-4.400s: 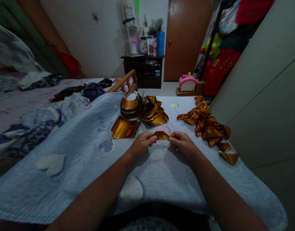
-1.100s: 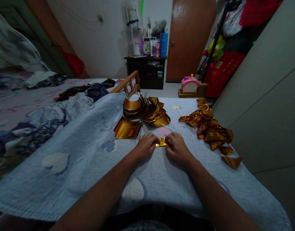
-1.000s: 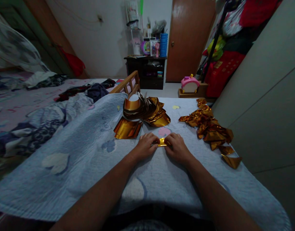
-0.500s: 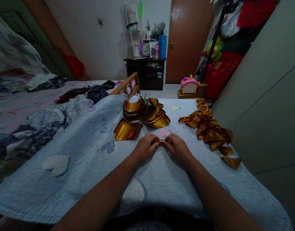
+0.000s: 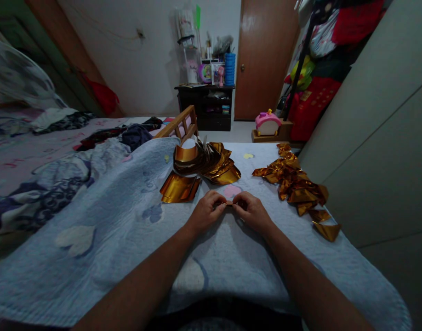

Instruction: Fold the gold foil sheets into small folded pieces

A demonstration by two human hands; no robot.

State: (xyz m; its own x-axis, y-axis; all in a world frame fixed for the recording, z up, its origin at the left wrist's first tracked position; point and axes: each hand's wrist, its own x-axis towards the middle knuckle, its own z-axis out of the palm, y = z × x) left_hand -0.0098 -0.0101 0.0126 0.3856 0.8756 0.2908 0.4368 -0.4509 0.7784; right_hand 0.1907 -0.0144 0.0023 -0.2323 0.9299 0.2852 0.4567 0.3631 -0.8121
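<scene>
Between my two hands is a narrow strip of gold foil paper [image 5: 229, 203], mostly covered by the fingers. My left hand [image 5: 208, 209] pinches its left end with thumb and fingers. The right end is pinched in my right hand [image 5: 251, 210]. Both hands are close together, low over the blue quilt [image 5: 228, 257]. Beyond them a stack of gold foil sheets [image 5: 207, 161] lies fanned out. A few flat gold sheets [image 5: 179, 187] are at its near left. Over on the right is a heap of folded gold foil pieces [image 5: 297, 184].
A wooden rail [image 5: 178, 125] stands at the quilt's far left corner. Rumpled clothes [image 5: 107, 151] lie on the bed at left. A pale cabinet [image 5: 379, 151] borders the right side. A pink toy [image 5: 267, 123] sits on a box beyond the far edge.
The view has shifted slightly. Both hands keep hold of the foil strip in nearly the same place, with the fingers a little changed in position. The stack and heap look the same.
</scene>
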